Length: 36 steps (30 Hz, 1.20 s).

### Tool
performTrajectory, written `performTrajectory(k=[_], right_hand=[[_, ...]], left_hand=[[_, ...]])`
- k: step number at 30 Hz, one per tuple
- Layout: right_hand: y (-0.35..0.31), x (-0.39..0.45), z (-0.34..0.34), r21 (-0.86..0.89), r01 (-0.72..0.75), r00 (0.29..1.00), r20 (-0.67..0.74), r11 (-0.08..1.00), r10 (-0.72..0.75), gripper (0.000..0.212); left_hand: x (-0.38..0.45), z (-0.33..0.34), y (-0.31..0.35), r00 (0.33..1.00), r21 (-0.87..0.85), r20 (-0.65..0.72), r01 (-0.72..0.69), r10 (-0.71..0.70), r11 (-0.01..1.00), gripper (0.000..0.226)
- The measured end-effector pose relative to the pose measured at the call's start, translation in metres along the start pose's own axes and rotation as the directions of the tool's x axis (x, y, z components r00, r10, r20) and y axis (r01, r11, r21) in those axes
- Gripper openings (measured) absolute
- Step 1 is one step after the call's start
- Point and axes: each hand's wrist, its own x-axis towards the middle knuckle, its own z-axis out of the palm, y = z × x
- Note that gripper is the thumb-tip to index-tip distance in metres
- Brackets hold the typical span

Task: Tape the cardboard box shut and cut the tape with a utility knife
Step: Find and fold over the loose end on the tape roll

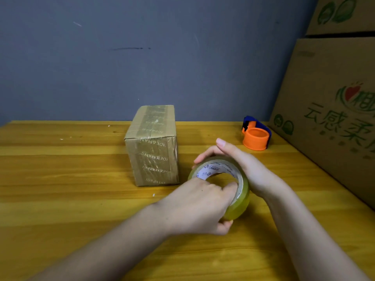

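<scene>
A small cardboard box (152,147) stands on the wooden table (60,179), its top and front covered with printed tape strips. To its right I hold a roll of clear yellowish tape (238,197) between both hands. My left hand (199,205) grips the roll's near side, with the thumb hooked inside the core. Across the roll's far side wraps my right hand (241,165), its fingers curled over the top edge. No utility knife is in view.
An orange and blue tape dispenser (256,136) sits at the back right of the table. Large printed cardboard cartons (332,110) lean along the right edge. A grey-blue wall (142,57) stands behind the table.
</scene>
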Motion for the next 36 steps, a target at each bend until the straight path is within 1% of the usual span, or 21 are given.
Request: performTrajectory(k=[3,7,10,14,16,18,21,23,25,26,27,28,29,30,31,32,33,34,36], right_hand=[[0.001,0.0,0.001,0.03,0.013,1.0,-0.001,0.999,-0.013,0.061],[-0.001,0.002,0.001,0.052,0.012,1.0,-0.023,0.999,-0.011,0.064],[0.001,0.003,0.001,0.076,-0.053,0.998,-0.023,0.996,0.055,0.062],[0.006,0.007,0.0,0.109,-0.175,0.985,0.006,0.979,0.175,0.052],[0.01,0.01,0.0,0.153,-0.219,0.976,0.03,0.964,0.217,0.045],[0.016,0.012,0.0,0.16,-0.235,0.972,0.036,0.959,0.232,0.042],[0.024,0.014,0.001,0.173,-0.229,0.971,-0.026,0.958,0.237,0.048],[0.025,0.016,0.003,0.274,-0.253,0.959,-0.056,0.928,0.278,0.056],[0.025,0.017,0.003,0.454,-0.278,0.947,-0.018,0.847,0.32,0.064],[0.026,0.018,0.001,0.535,-0.267,0.946,-0.014,0.801,0.325,0.066],[0.027,0.018,-0.001,0.588,-0.244,0.943,-0.04,0.771,0.33,0.066],[0.027,0.02,-0.005,0.586,-0.205,0.935,-0.118,0.784,0.333,0.064],[0.024,0.019,-0.007,0.521,-0.161,0.915,-0.24,0.838,0.325,0.06],[0.02,0.017,-0.009,0.401,-0.129,0.88,-0.376,0.907,0.291,0.053],[0.017,0.014,-0.009,0.268,-0.1,0.842,-0.49,0.958,0.225,0.044],[0.014,0.011,-0.008,0.141,-0.066,0.814,-0.564,0.988,0.135,0.035],[0.012,0.008,-0.006,0.027,-0.032,0.799,-0.6,0.999,0.042,0.028],[0.012,0.006,-0.006,-0.072,-0.015,0.796,-0.604,0.997,-0.032,0.023],[0.015,0.004,-0.005,-0.21,-0.047,0.809,-0.581,0.977,-0.086,0.021]], left_hand=[[0.001,0.003,0.0,1.0,0.044,-0.018,-0.015,0.015,0.999,0.054],[0.001,0.001,0.0,1.0,0.029,-0.009,-0.015,0.015,0.999,0.052],[0.0,0.002,0.002,1.0,-0.04,0.013,-0.003,0.004,0.999,0.047],[0.002,0.008,0.004,0.999,-0.162,0.018,0.041,-0.039,0.986,0.048],[0.003,0.011,0.005,0.999,-0.176,0.026,0.043,-0.039,0.983,0.049],[0.002,0.015,0.006,0.999,-0.178,0.036,0.04,-0.034,0.983,0.05],[0.002,0.018,0.001,0.998,-0.141,0.056,0.043,-0.035,0.989,0.052],[0.0,0.018,-0.005,0.998,-0.156,0.042,0.06,-0.054,0.986,0.05],[-0.002,0.017,-0.009,0.996,-0.211,0.018,0.091,-0.089,0.973,0.046],[-0.002,0.016,-0.01,0.994,-0.235,0.008,0.11,-0.111,0.966,0.045],[-0.001,0.015,-0.009,0.99,-0.253,0.015,0.142,-0.143,0.957,0.045],[0.0,0.014,-0.008,0.982,-0.263,0.028,0.186,-0.185,0.947,0.045],[0.002,0.013,-0.007,0.973,-0.26,0.045,0.231,-0.227,0.937,0.046],[0.006,0.011,-0.006,0.962,-0.25,0.063,0.274,-0.267,0.929,0.048],[0.011,0.009,-0.006,0.949,-0.247,0.081,0.317,-0.306,0.916,0.048],[0.016,0.008,-0.007,0.933,-0.262,0.097,0.36,-0.346,0.895,0.047],[0.023,0.007,-0.008,0.917,-0.29,0.107,0.397,-0.383,0.871,0.045],[0.03,0.006,-0.009,0.904,-0.316,0.11,0.426,-0.413,0.848,0.045],[0.045,0.004,-0.009,0.886,-0.319,0.104,0.459,-0.451,0.829,0.051]])
